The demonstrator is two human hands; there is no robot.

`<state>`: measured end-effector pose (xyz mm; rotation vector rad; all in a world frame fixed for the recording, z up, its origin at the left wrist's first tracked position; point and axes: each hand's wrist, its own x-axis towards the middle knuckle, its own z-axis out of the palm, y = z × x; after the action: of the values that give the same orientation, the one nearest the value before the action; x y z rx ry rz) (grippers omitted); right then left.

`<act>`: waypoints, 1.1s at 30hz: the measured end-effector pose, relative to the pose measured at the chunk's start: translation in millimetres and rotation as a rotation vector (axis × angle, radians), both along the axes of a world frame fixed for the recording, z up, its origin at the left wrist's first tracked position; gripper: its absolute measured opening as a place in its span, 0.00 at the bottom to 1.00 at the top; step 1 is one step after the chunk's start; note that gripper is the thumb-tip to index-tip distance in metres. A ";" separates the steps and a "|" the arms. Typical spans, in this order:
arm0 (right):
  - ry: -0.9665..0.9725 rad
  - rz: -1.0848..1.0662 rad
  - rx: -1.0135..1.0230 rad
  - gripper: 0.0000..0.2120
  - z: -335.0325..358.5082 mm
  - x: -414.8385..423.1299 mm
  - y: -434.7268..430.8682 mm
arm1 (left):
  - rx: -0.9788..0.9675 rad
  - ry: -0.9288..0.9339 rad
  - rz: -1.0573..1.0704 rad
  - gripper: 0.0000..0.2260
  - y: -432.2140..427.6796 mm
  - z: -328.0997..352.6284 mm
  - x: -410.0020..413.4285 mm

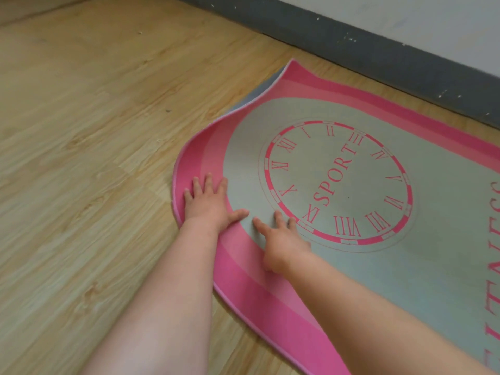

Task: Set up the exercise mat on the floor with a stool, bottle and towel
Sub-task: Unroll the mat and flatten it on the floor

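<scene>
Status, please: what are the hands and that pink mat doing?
Left hand and right hand open, pressing the mat. Mat end wavy, far corner lifted off floor. Nothing in the way.

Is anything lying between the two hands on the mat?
No: in the head view only a narrow strip of bare grey mat separates the left hand from the right hand.

One exercise mat [378, 280], two hands (left hand [208, 201], right hand [281, 239]), one wooden floor [81, 131], one dark baseboard [378, 58].
</scene>
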<state>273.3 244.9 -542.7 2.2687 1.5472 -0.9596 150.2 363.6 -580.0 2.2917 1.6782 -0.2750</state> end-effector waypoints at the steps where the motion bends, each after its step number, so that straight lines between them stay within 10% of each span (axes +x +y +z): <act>1: 0.001 0.013 -0.015 0.43 0.1 1.1 1.1 | -0.026 0.018 -0.010 0.47 5.3 1.1 0.4; 12: 0.031 0.034 0.067 0.40 -5.4 5.0 -7.2 | -0.061 0.093 0.191 0.54 4.3 16.3 8.6; 21: 0.108 0.172 0.184 0.32 -2.8 23.8 -31.0 | 0.022 -0.039 0.212 0.22 -55.9 13.9 30.8; 33: 0.051 -0.015 0.229 0.23 16.0 74.0 -122.3 | -0.031 -0.051 -0.001 0.21 -149.1 46.7 69.7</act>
<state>347.2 122.6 -526.8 2.4284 1.7446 -0.8907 219.9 214.5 -533.3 2.2574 1.6369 -0.2387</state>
